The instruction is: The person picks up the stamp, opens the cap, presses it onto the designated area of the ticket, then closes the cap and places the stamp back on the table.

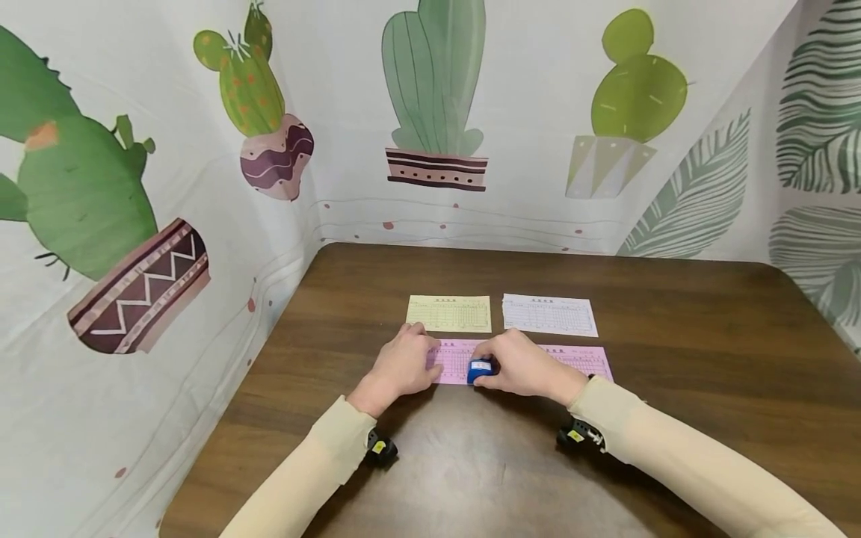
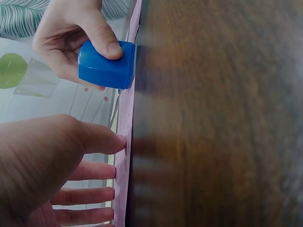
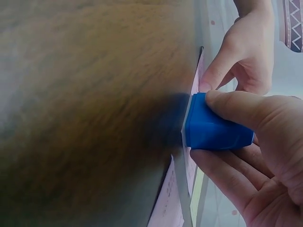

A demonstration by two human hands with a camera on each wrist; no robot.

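Observation:
A blue block-shaped stamp (image 1: 480, 369) with a white label on top stands on a pink form slip (image 1: 452, 360). My right hand (image 1: 519, 363) holds it by the sides, the thumb nearest me and the fingers on the far side, as the right wrist view shows with the stamp (image 3: 215, 125) low against the paper. With fairly straight fingers, my left hand (image 1: 402, 362) presses on the left part of the same slip; its thumb and fingertips touch the paper in the left wrist view. The stamp's underside is hidden.
A second pink slip (image 1: 592, 362) lies to the right, partly under my right hand and wrist. Behind them lie a yellow slip (image 1: 448, 314) and a white slip (image 1: 549, 314). All rest on a brown wooden table (image 1: 706, 336), with a cactus-print cloth (image 1: 525, 217) behind.

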